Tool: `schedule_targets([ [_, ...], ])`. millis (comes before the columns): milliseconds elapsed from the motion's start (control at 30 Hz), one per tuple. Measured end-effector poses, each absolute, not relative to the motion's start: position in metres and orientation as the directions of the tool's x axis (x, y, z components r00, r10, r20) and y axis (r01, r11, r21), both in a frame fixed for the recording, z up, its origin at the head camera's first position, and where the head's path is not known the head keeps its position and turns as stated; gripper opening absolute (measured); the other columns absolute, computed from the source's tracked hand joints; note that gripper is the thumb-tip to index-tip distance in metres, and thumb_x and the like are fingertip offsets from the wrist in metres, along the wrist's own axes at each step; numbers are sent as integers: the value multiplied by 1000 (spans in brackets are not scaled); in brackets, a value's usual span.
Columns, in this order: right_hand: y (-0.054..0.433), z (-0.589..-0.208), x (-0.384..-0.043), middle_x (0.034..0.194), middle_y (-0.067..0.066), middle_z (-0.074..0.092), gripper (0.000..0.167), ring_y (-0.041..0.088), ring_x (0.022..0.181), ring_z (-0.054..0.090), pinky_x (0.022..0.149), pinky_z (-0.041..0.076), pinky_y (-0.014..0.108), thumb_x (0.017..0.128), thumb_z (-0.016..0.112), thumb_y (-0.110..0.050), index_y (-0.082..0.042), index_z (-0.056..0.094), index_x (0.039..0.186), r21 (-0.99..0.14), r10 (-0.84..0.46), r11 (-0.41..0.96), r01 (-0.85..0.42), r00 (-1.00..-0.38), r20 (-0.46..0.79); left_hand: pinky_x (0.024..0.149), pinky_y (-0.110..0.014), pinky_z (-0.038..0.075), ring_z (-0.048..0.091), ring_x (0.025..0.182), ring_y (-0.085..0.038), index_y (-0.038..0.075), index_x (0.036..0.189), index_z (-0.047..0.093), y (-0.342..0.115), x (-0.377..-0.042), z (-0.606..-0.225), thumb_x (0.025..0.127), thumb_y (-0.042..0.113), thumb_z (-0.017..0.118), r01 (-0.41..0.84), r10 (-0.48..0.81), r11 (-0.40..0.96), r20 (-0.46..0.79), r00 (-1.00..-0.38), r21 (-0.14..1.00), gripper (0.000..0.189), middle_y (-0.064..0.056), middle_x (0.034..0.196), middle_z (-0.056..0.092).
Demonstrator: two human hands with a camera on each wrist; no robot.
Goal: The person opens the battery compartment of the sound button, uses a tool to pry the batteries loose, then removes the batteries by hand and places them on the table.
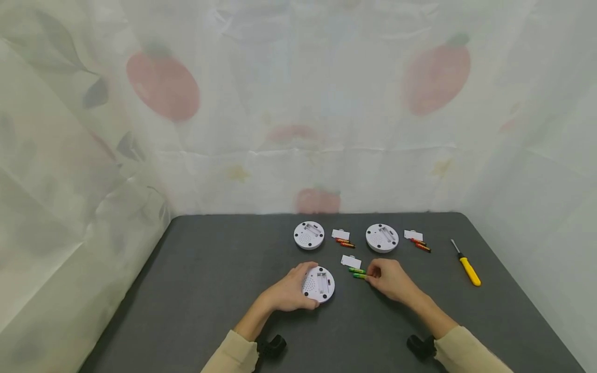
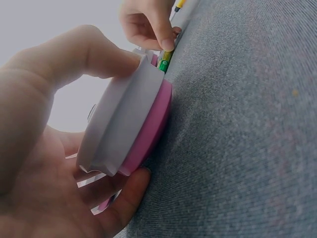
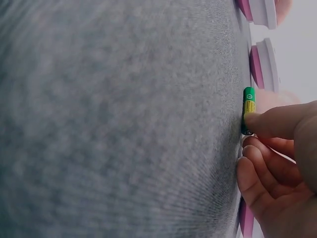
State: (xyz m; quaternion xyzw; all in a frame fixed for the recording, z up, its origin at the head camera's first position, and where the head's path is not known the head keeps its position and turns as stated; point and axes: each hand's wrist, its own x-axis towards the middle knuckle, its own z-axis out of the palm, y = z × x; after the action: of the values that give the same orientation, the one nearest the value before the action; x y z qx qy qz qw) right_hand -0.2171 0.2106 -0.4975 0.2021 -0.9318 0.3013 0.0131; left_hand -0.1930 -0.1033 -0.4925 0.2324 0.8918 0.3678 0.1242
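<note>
My left hand [image 1: 290, 289] grips the rim of a round white device [image 1: 325, 290] with a pink underside [image 2: 152, 130]. The device lies on the table with its uncovered battery compartment facing up. To its right, my right hand [image 1: 391, 280] pinches one end of a green battery [image 3: 249, 105] between thumb and forefinger, at the tabletop. A second green battery [image 1: 356, 270] lies just behind it. Behind the batteries rests a small white battery cover [image 1: 351, 261].
Farther back are two more round white devices [image 1: 309, 235] [image 1: 382, 238], each with a white cover [image 1: 341, 234] [image 1: 413, 235] and orange-and-black batteries [image 1: 347, 245] [image 1: 423, 247] beside it. A yellow-handled screwdriver [image 1: 470, 271] lies at the right. Patterned sheets hang around the dark table [image 1: 224, 269].
</note>
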Motion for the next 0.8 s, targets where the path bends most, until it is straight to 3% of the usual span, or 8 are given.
schedule_targets([
  [333, 205, -489, -209, 74, -9, 57, 15, 4, 67, 51, 61, 46, 27, 84, 80, -6, -14, 68, 81, -596, -352, 701, -392, -917, 189, 97, -42, 40, 45, 120, -22, 9, 150, 40, -103, -194, -492, 69, 30, 83, 319, 504, 629, -59, -862, 709, 93, -4, 141, 48],
  [533, 187, -487, -198, 77, -11, 61, 10, 2, 70, 55, 64, 48, 25, 85, 80, -9, -10, 73, 91, -657, -373, 628, -416, -902, 215, 98, -43, 40, 45, 122, -22, 9, 149, 41, -103, -194, -491, 69, 31, 83, 321, 501, 632, -56, -863, 705, 93, -5, 143, 48],
  [800, 156, -487, -182, 94, 0, 68, 35, 5, 78, 63, 70, 53, 26, 86, 82, -18, 1, 71, 113, -754, -458, 509, -416, -872, 172, 97, -43, 40, 48, 120, -23, 8, 150, 41, -105, -191, -488, 72, 37, 83, 325, 497, 641, -53, -866, 696, 94, -7, 142, 50],
])
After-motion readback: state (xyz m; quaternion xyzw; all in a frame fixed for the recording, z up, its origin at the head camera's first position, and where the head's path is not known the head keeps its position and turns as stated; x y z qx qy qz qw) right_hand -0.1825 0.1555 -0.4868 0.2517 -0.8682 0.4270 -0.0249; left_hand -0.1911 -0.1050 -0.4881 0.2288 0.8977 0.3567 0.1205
